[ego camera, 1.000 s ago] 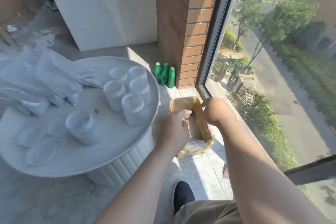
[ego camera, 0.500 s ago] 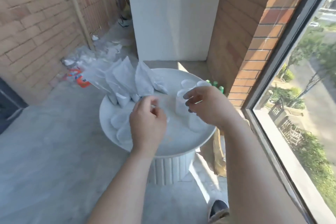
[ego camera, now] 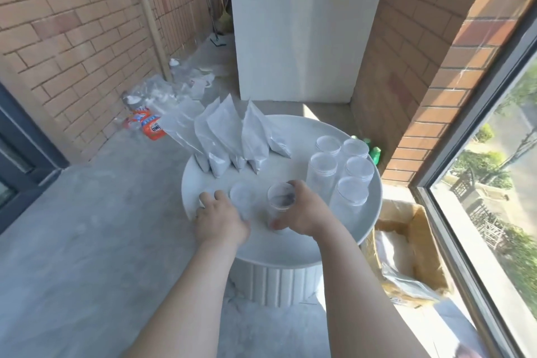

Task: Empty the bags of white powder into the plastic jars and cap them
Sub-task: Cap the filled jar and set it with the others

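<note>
At the back left of the round table [ego camera: 290,244] the bags [ego camera: 229,136] of powder lean together, filled ends down and tops slanting up and away toward the wall. In front of them the left hand [ego camera: 220,218] lies with fingers stretched forward on the tabletop beside a loose lid [ego camera: 241,196], gripping nothing I can make out. Just to its right the right hand [ego camera: 305,212] wraps thumb and fingers round the open jar [ego camera: 280,197] — it stands near the front edge, long axis vertical, mouth up (its contents are hard to read). The step looks like readying this jar for filling: keep it planted and steady, apart from the five other jars [ego camera: 343,166], and centre a bag over the mouth before tipping. A cardboard box [ego camera: 412,241] sits on the floor at far right.
</note>
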Action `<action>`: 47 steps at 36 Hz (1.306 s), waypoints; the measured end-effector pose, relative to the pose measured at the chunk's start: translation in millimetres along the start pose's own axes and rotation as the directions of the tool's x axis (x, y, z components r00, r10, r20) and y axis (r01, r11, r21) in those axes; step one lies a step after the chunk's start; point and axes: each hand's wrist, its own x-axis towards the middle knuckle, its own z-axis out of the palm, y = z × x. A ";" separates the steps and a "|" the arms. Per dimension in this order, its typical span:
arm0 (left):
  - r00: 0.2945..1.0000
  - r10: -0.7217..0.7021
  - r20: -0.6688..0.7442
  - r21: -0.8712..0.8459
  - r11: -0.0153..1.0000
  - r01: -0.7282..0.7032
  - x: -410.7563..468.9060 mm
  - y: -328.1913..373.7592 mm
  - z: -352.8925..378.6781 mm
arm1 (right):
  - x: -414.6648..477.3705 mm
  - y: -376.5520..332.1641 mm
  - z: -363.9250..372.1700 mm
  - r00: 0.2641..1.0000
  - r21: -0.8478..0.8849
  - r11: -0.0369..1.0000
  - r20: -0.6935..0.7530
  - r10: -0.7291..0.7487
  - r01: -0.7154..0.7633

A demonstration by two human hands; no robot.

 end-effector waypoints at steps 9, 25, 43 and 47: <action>0.994 -0.107 -0.018 -0.174 0.979 0.103 0.1 7.5 -25.4 | 8.2 22.9 13.2 0.994 0.037 0.997 -0.087 -0.071 0.075; 0.893 0.263 -0.364 -0.650 0.615 -0.446 -24.1 38.0 -72.8 | -18.1 -0.2 -16.2 0.927 0.040 0.935 -0.147 -0.344 0.354; 0.862 0.473 -0.182 -0.217 0.836 -0.504 -25.1 46.9 -91.3 | -18.5 -14.5 -12.5 0.850 0.029 0.882 -0.284 -0.444 0.470; 0.887 0.416 -0.199 -0.230 0.860 -0.455 -24.1 44.0 -90.9 | -15.7 -15.4 -4.6 0.850 -0.009 0.886 -0.277 -0.448 0.464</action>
